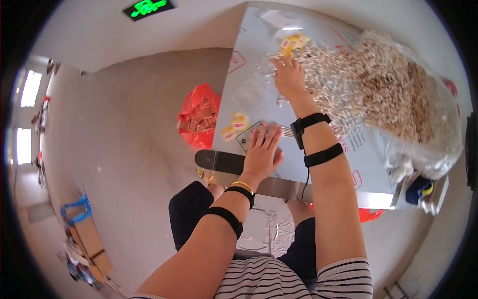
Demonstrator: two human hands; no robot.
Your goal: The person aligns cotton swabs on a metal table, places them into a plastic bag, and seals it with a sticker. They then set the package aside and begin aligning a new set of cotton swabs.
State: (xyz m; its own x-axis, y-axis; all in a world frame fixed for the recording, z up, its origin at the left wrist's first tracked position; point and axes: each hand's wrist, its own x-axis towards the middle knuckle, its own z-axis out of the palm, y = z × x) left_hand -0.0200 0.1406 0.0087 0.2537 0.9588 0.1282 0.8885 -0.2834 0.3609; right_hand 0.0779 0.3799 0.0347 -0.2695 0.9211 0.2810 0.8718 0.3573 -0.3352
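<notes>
My left hand lies with its fingers spread and flat on the grey, printed table top, near its front edge. Just right of its fingertips is a short row of thin pale sticks. Farther out, my right hand reaches to the left edge of a large heap of small thin sticks, possibly cotton swabs. Its fingers look apart; anything tiny between them is too small to make out. Yellow-and-white packets lie just beyond that hand. More such packets rest left of my left hand.
A clear plastic bag spreads around the heap at the right. Beside the table's left edge stands a red bag of small brownish packs. A dark strip lies along the front edge. Cardboard boxes sit at the lower left.
</notes>
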